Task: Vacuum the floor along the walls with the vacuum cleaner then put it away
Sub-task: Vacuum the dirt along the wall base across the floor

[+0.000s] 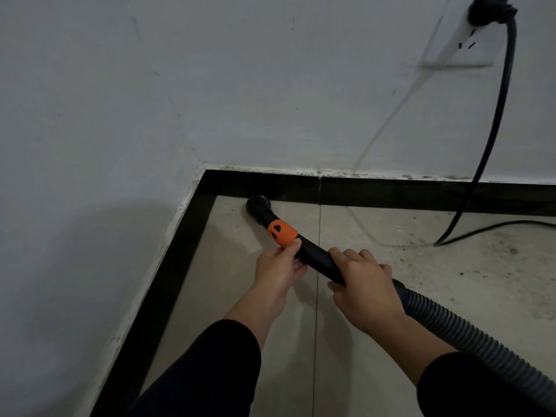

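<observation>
- Position: the nozzle mouth (258,205) of the vacuum cleaner sits on the floor (376,233), close to its far left corner and touching or just beside the black skirting (406,194) along the far wall. The machine body is out of view.
- Hands: both are clamped on the rigid black tube (319,257). The left hand (278,270) pinches it just behind the orange collar (282,233), thumb against the collar's rear edge. The right hand (365,285) is curled over the tube further back, where the ribbed hose (469,335) begins.
- Handling, rigid section: it appears to be hard, smooth plastic, probably light and stiff. A two-hand hold on this section should give direct control of the mouth along the skirting.
- Handling, hose: the corrugated wall suggests it bends freely and steers poorly. Do not guide the mouth from the hose.
- Collar: it carries dark openings, possibly a suction vent. Covering them could change the airflow.
- Cord: a black power cord (493,124) hangs from a blurred white outlet block (467,36) high on the wall and trails across the floor's far right edge. It is a likely snag point.
- Debris: dark grit lies on the floor towards the right edge.
- Markings: no brand, label or legible writing is visible.
</observation>
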`<state>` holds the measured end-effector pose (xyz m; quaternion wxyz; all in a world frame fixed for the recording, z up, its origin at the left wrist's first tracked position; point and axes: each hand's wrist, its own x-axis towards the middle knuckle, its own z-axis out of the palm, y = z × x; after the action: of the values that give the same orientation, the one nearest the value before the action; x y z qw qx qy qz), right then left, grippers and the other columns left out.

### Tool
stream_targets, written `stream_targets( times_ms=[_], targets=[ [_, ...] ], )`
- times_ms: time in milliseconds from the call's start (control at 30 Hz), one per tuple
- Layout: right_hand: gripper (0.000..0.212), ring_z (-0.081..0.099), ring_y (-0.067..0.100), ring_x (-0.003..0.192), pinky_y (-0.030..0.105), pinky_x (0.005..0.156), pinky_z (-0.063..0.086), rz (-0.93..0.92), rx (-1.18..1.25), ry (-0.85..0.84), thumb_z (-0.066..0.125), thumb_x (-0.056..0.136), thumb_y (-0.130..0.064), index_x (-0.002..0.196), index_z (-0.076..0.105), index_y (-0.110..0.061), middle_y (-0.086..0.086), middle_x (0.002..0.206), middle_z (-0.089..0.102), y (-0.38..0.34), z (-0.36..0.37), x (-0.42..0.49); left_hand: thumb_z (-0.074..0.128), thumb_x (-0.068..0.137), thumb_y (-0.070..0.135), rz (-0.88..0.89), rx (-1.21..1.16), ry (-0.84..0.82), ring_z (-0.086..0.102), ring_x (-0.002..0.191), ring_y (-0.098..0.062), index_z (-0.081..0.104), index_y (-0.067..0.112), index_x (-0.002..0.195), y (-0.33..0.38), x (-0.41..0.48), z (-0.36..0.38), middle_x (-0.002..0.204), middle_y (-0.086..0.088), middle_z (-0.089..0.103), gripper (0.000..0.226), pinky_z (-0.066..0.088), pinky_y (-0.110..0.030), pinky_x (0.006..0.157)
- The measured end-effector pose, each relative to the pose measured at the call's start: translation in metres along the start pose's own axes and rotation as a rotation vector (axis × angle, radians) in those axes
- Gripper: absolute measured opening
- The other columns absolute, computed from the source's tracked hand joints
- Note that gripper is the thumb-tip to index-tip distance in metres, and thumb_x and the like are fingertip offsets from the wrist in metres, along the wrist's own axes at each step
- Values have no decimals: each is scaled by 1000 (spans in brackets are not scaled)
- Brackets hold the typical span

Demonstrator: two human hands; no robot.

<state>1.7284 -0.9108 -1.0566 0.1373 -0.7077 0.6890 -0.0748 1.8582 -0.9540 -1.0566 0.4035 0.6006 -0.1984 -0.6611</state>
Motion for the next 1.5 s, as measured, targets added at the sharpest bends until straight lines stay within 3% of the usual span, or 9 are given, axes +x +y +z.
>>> stream_targets(
  times_ms=[267,633,1200,1367,1500],
  targets=[
    [40,43,17,105,38,86,38,8,5,-10,55,91,-28,128,40,-29,-9,108,52,3,-5,-9,61,95,16,-2,21,-6,68,90,-16,58,0,119,-4,-4,0,98,-12,70,29,55,-25,83],
    [35,43,17,104,37,85,38,-15,24,-20,56,91,-26,124,43,-28,-8,107,53,-4,-9,-16,63,94,17,-3,52,-2,70,83,-15,61,9,90,-1,-12,-11,87,-9,72,9,56,-22,76],
    [36,44,16,103,38,87,40,-66,26,-54,57,91,-27,124,43,-29,-8,104,52,-34,-1,-10,62,94,15,13,36,33,69,90,-20,59,1,106,11,-16,-44,100,-17,69,19,56,-23,73],
    [36,44,16,104,39,89,41,-83,15,-58,57,90,-28,123,43,-30,-9,106,53,-42,3,-7,61,95,16,17,33,35,69,87,-18,60,5,99,12,-14,-54,93,-13,70,12,55,-23,76],
    [39,44,16,106,39,89,39,-101,9,-63,57,90,-28,126,41,-30,-9,108,53,-46,7,-4,61,95,17,35,26,42,70,87,-16,61,9,91,12,-12,-61,92,-12,71,8,57,-19,69]
  ],
)
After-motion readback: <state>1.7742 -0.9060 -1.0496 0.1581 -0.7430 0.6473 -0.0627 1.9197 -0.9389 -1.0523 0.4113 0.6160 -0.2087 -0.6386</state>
